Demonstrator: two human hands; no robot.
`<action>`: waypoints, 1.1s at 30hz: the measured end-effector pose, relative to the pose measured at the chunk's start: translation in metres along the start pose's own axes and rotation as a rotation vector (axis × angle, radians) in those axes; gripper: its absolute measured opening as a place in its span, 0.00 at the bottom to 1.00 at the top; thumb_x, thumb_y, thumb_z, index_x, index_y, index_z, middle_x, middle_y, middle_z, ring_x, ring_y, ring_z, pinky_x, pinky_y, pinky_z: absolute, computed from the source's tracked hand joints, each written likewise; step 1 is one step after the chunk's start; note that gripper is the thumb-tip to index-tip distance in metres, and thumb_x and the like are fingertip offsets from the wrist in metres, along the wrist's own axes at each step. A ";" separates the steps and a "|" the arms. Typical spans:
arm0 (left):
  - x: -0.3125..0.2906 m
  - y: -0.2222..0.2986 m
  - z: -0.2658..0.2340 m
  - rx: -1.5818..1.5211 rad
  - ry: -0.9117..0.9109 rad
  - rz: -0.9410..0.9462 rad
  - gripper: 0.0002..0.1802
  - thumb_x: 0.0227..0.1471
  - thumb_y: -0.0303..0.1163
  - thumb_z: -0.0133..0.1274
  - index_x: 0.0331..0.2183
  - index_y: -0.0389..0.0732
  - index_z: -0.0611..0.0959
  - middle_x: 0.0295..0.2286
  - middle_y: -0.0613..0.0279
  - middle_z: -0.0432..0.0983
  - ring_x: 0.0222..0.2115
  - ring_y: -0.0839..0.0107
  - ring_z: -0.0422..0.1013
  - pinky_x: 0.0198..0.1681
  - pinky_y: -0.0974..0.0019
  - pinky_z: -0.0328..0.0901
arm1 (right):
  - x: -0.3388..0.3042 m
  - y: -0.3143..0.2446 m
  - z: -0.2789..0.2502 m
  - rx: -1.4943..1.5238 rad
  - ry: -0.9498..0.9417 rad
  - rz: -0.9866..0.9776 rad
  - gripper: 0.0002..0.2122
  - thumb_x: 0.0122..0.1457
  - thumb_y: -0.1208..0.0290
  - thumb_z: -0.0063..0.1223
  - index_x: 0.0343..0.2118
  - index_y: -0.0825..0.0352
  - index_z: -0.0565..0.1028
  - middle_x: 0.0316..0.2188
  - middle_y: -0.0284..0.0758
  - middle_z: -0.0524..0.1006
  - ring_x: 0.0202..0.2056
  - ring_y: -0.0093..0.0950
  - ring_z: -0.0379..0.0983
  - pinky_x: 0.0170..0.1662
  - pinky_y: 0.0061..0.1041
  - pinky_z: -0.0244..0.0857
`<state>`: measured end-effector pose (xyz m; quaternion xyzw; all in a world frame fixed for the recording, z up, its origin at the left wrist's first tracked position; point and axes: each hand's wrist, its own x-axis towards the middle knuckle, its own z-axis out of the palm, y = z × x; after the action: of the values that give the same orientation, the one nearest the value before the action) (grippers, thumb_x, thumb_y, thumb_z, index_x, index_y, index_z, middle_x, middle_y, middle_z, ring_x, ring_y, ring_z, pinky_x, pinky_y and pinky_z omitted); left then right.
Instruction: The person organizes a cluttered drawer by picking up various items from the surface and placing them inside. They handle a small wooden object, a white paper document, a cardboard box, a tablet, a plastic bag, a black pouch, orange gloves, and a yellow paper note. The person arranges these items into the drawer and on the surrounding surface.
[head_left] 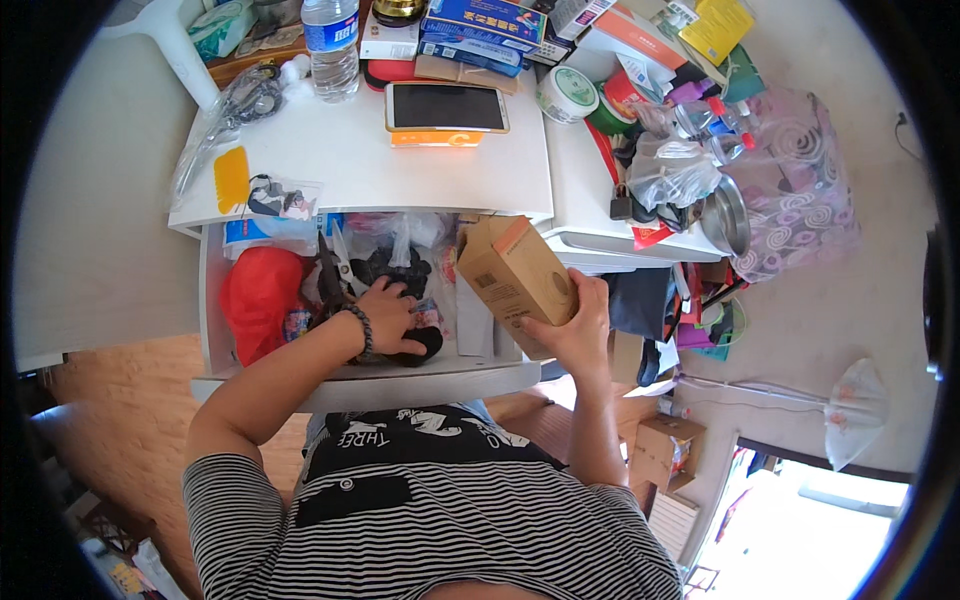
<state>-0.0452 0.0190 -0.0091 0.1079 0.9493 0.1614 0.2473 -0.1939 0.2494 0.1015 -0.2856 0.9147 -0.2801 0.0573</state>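
Note:
My right hand (pixel 578 328) grips a brown cardboard box (pixel 515 280) by its lower right side. The box is tilted, over the right part of an open drawer (pixel 440 388). Inside the drawer, my left hand (pixel 383 315) lies palm down with its fingers apart on the contents. Under and beside its fingers are a black bundle (pixel 392 268) and a round black item (pixel 420 345); its fingertips are partly lost against the dark things. Left of this hand are scissors (pixel 341 255) and a red plastic bag (pixel 262 300).
On the white desktop (pixel 350 170) above the drawer lie a phone (pixel 447 107) on an orange box, a yellow comb-like piece (pixel 231 179) and a water bottle (pixel 331 50). Boxes, tubs and a metal bowl (pixel 728 218) crowd the right. Wooden floor (pixel 120 420) shows below.

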 end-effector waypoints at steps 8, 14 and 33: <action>0.002 -0.005 0.012 -0.109 0.605 -0.323 0.31 0.45 0.48 0.59 0.46 0.36 0.76 0.46 0.48 0.68 0.51 0.51 0.61 0.56 0.52 0.55 | -0.003 -0.008 0.013 0.027 -0.022 -0.077 0.40 0.30 0.63 0.73 0.49 0.73 0.67 0.42 0.44 0.66 0.44 0.40 0.66 0.48 0.36 0.63; 0.000 -0.026 0.011 -0.103 0.288 -0.430 0.38 0.47 0.57 0.53 0.49 0.35 0.72 0.44 0.43 0.70 0.46 0.49 0.66 0.56 0.50 0.53 | 0.000 -0.017 0.022 0.031 -0.051 -0.147 0.41 0.29 0.64 0.73 0.50 0.72 0.67 0.44 0.44 0.66 0.45 0.41 0.66 0.49 0.38 0.63; -0.046 0.018 0.026 0.080 0.229 -0.253 0.26 0.50 0.48 0.52 0.45 0.40 0.77 0.37 0.53 0.75 0.39 0.57 0.71 0.47 0.54 0.54 | 0.039 -0.069 0.140 -0.249 -0.371 -0.557 0.40 0.33 0.59 0.70 0.51 0.71 0.64 0.44 0.42 0.64 0.48 0.40 0.62 0.52 0.43 0.54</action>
<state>0.0093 0.0286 -0.0038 -0.0219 0.9829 0.1023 0.1515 -0.1556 0.1140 0.0243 -0.5747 0.8029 -0.1149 0.1088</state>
